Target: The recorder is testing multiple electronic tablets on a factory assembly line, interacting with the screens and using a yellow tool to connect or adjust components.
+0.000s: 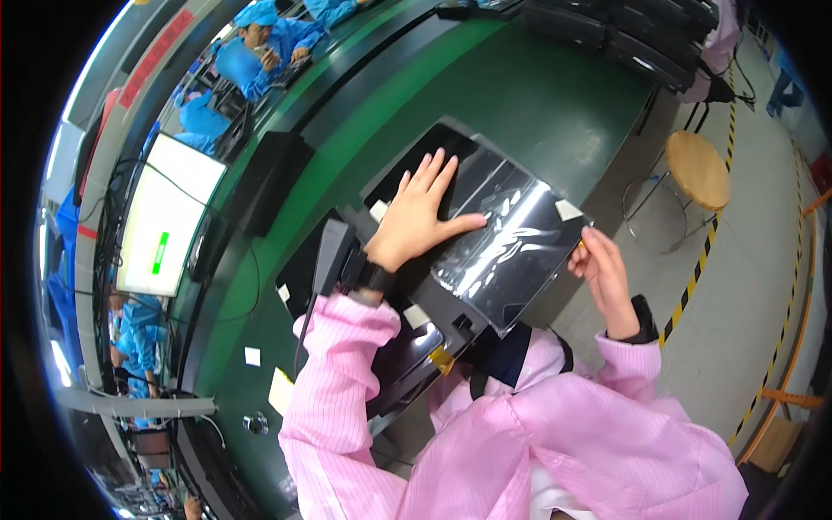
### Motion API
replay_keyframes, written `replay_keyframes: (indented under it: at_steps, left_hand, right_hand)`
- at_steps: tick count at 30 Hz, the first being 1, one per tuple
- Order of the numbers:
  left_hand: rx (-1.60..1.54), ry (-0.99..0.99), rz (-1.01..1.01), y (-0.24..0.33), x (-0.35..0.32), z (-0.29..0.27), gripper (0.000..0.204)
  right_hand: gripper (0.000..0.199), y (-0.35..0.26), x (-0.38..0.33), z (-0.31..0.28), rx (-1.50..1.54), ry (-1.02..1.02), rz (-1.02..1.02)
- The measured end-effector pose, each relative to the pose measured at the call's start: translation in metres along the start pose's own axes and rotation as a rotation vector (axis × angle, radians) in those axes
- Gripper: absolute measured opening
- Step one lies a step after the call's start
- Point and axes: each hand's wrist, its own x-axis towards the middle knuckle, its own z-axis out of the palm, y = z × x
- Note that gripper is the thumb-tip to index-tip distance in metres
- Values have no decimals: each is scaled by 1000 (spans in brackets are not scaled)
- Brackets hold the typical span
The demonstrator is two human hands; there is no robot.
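A flat black panel [459, 156] lies on the green bench in front of me, under a shiny, wrinkled clear film [511, 238]. My left hand [416, 212] rests spread on the panel's left part, its thumb reaching onto the film. Beside the panel's right corner, my right hand [602, 273] is closed in a pinch. A small yellow tab [582, 245] shows at its fingertips; whether they also grip the film's edge cannot be made out. White tabs stick on the panel, one [568, 210] near its right corner. Below the panel lies another dark unit [403, 347], partly hidden by my left sleeve.
A lit monitor [169, 217] stands at the left, behind a long black bar [273, 182]. Dark cases [624, 39] are stacked at the far right. A round wooden stool [698, 171] stands on the floor right of the bench. People in blue work across the line.
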Motion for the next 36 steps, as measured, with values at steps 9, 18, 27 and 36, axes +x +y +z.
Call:
replay_keyframes:
  at_steps: [9, 18, 27, 36]
  left_hand:
    - [-8, 0, -5, -5, -1, -2, 94]
    - [117, 96, -392, -87, -102, -46, 68]
    - [97, 173, -460, -98, -118, -38, 89]
    - [86, 483, -438, -63, -182, -47, 71]
  right_hand:
    - [22, 37, -95, 23, -395, -138, -530]
    - [25, 77, -99, 107, -138, -431, 335]
    - [35, 70, -93, 132, -364, -356, -1]
    - [34, 40, -94, -12, -310, 205, -222]
